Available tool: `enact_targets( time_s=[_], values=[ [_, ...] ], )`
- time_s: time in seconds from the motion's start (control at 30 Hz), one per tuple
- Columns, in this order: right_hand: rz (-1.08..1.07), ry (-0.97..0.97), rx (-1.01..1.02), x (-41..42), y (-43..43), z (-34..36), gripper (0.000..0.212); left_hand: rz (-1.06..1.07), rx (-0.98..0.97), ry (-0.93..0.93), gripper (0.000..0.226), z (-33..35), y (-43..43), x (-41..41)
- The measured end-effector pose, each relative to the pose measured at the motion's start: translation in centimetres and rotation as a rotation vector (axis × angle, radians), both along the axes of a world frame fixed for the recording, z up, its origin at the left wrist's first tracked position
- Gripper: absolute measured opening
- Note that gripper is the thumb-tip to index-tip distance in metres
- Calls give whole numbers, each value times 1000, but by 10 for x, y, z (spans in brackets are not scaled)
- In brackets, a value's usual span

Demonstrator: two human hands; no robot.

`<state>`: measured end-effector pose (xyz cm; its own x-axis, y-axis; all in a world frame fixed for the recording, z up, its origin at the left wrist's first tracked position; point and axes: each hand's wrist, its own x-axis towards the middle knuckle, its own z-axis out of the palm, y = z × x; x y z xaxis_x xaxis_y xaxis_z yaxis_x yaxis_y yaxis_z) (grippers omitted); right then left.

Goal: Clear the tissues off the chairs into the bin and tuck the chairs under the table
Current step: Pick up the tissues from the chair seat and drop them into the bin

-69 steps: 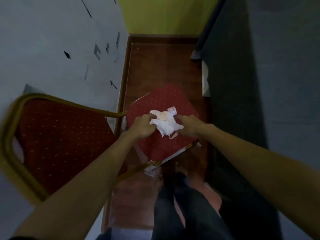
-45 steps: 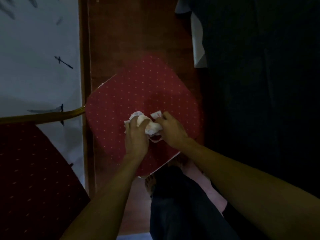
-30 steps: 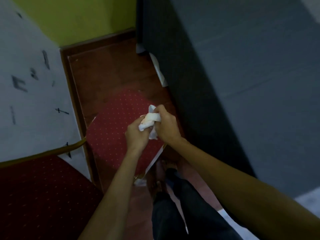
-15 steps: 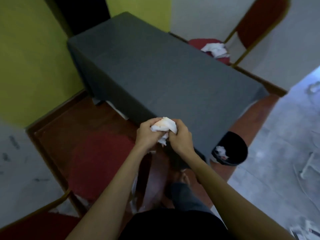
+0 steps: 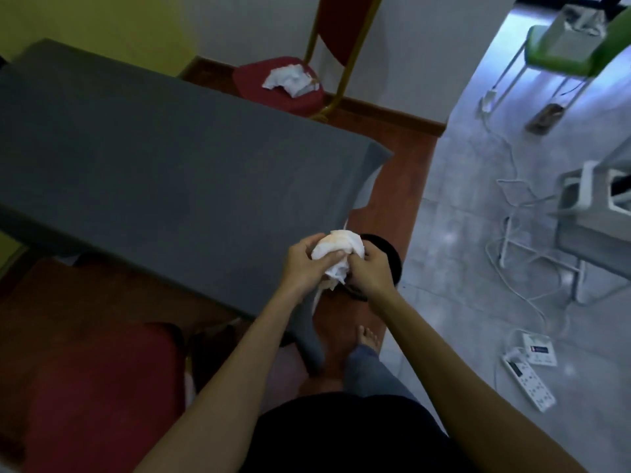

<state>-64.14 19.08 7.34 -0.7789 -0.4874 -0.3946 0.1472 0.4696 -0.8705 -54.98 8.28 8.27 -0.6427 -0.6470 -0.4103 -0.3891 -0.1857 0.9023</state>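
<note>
Since the earlier frames, the crumpled white tissue wad (image 5: pixel 336 252) has been lifted off the near red padded chair seat (image 5: pixel 102 387) and carried rightward past the corner of the grey cloth-covered table (image 5: pixel 170 172). It is shown clasped from both sides: the left hand (image 5: pixel 302 262) is closed on its left flank, the right hand (image 5: pixel 370 269) on its right, with a loose tail hanging below. Directly beyond and beneath the hands, slightly right, the round black bin (image 5: pixel 392 257) is partly hidden; the right hand is judged nearer. More tissue (image 5: pixel 290 80) is seen on the far red gold-framed chair (image 5: pixel 283 83).
</note>
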Motion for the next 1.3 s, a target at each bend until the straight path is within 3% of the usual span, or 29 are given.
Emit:
enact_targets(
  time_s=[0.13,0.27,0.43,0.57,0.97,1.07,1.17,1.3],
  values=[
    [18,-40,135,-75,26,-33,34,20,75,-114,49,-31,19,-71],
    [88,-118,226,-136,33,-66,51,126,106,-249,37,-59,29,-123],
    [154,-147,307,-172,18,-98,43,191,218,-384,31,-105,37,-173],
    [131,-157,385,-197,12,-158,40,194,341,-506,6,-164,34,-204],
    [156,-290,515,-236,7,-408,47,-73,331,-643,43,-401,28,-256],
    [170,-287,544,-240,8,-435,59,-46,312,-694,60,-427,28,-261],
    [191,-283,541,-239,10,-428,58,-21,349,-655,74,-426,25,-257],
    [219,-308,545,-231,15,-384,54,-116,265,-596,67,-365,25,-245]
  ],
)
